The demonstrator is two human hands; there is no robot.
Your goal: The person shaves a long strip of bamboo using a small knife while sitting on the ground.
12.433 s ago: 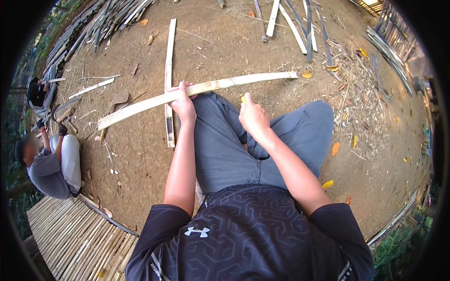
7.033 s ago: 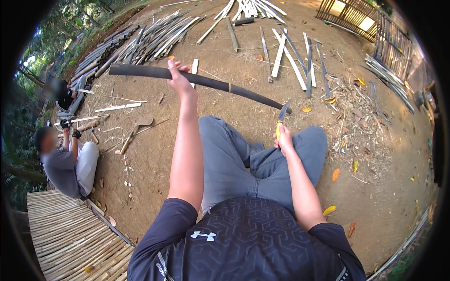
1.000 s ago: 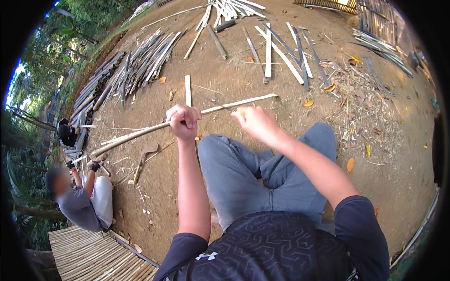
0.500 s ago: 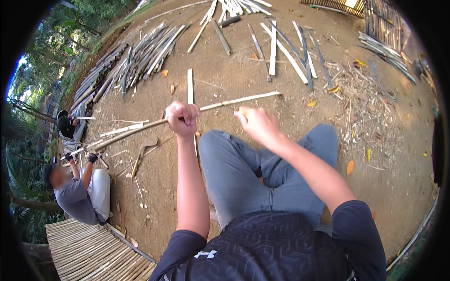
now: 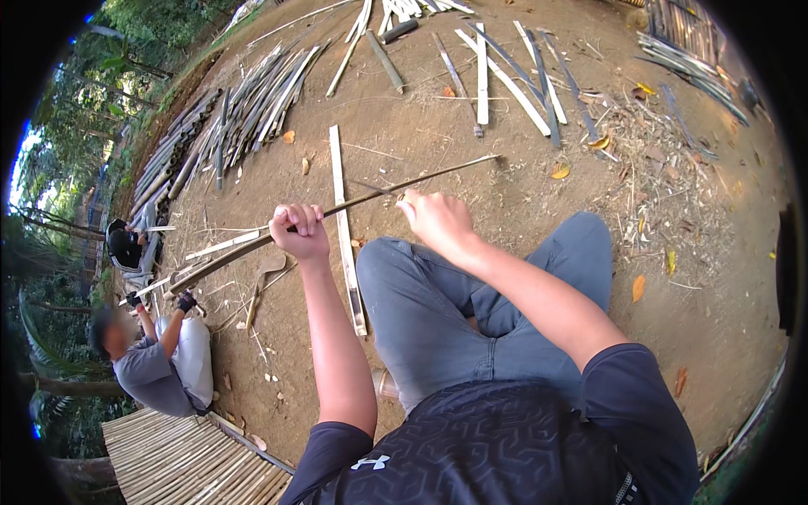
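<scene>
My left hand (image 5: pixel 300 232) is closed around a long bamboo strip (image 5: pixel 225 261) that slants from lower left to upper right in front of my knees. The strip shows a dark face, and its thin far end (image 5: pixel 471 164) hangs over bare soil. My right hand (image 5: pixel 439 224) is closed on a knife, its handle hidden in the fingers. The narrow knife blade (image 5: pixel 375 188) points left and meets or crosses the strip just right of my left hand; whether it cuts in cannot be told. Beneath the strip lies a pale flat slat (image 5: pixel 343 227) on the ground.
A hatchet-like tool (image 5: pixel 260 282) lies left of my left forearm. Two people (image 5: pixel 160 366) (image 5: pixel 126 244) sit at the left, the nearer one gloved. Bamboo piles (image 5: pixel 261 101) and loose slats (image 5: pixel 482 76) lie ahead. Shavings (image 5: pixel 644 168) litter the right; a slatted bamboo platform (image 5: pixel 194 459) stands lower left.
The strip has turned from its pale side to its dark side. My left hand has moved left and slightly down. The knife blade now shows beside my right hand, which has shifted left.
</scene>
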